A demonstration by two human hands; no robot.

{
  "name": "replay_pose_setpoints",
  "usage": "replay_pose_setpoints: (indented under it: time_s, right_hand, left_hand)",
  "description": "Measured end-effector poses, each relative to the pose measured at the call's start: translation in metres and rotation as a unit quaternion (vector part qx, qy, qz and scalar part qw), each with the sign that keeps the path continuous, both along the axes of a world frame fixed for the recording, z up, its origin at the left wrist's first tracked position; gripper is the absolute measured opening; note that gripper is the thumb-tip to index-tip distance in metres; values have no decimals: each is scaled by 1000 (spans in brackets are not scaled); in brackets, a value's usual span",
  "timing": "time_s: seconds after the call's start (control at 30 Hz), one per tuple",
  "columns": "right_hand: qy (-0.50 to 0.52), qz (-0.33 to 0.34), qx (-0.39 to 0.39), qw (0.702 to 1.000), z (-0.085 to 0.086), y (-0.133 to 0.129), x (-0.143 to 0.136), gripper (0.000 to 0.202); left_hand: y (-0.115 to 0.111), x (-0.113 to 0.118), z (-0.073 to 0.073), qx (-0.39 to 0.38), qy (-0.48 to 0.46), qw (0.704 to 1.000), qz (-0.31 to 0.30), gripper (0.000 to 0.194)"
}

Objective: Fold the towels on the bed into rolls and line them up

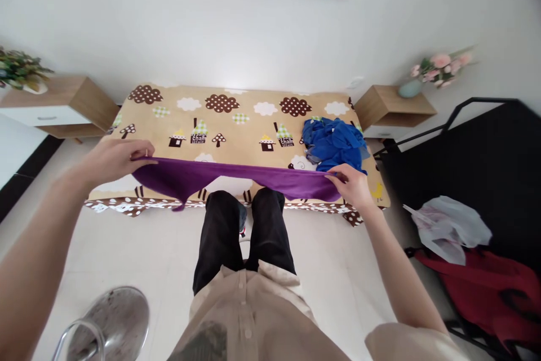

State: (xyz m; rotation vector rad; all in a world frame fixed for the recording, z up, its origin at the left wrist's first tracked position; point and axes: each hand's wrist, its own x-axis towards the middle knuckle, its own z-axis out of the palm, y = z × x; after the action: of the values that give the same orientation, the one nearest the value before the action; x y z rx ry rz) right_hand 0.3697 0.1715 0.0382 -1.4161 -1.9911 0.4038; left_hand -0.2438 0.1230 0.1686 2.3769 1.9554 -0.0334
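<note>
Left hand (116, 159) and right hand (354, 185): each pinching one end of purple cloth (186, 172). Sound handling: even tension, level edge, folds clear of blue cloth (333, 142).

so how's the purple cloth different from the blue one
The purple cloth is pulled wide between the left hand and right hand; the blue cloth lies heaped on the patterned cover. The purple cloth's top edge is nearly straight, while the blue cloth is all creases and folds. Both look plain-coloured.
</note>
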Motion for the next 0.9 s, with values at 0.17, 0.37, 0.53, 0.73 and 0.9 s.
replay_pose_setpoints:
  time_s: [0.17,0.37,0.53,0.73,0.9]
  right_hand:
    - [-75,40,-10,996,-9,36,1,16]
    - [-223,-25,-12,974,-30,114,-13,20]
    - [-212,-102,46,971,-30,181,-38,30]
    - [-55,-172,200,963,-49,196,-53,40]
    - [-9,-136,184,973,-124,164,-52,33]
  left_hand:
    - [28,-45,-56,69,-21,997,8,83]
    - [75,-53,-78,30,18,995,98,43]
    - [123,-55,-74,68,-28,978,194,42]
    - [139,-75,-107,215,-120,942,230,43]
    - [106,-87,-189,173,-129,956,199,44]
